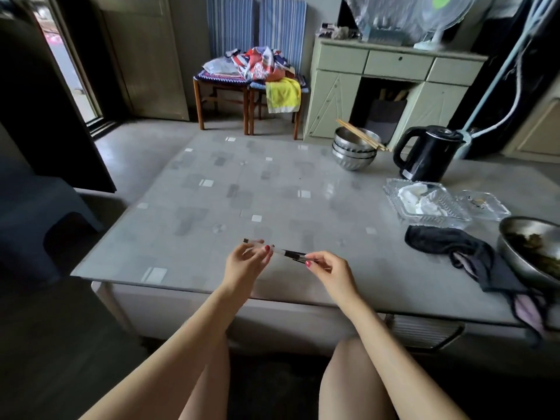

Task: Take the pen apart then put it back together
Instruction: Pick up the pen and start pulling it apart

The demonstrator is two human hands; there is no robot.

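Observation:
A pen [285,253] with a clear barrel and a black grip section is held level above the near edge of the grey table [242,189]. My left hand [247,263] pinches the clear barrel end, whose black end cap sticks out to the left. My right hand [328,268] pinches the black grip end with thumb and forefinger. The pen looks to be in one piece; its tip is hidden by my right fingers.
Stacked steel bowls [354,153] with chopsticks and a black kettle [427,154] stand at the back right. Clear plastic trays [424,201], a dark cloth [463,250] and a steel bowl of food [533,250] lie at the right. Two chairs [248,86] stand beyond the table.

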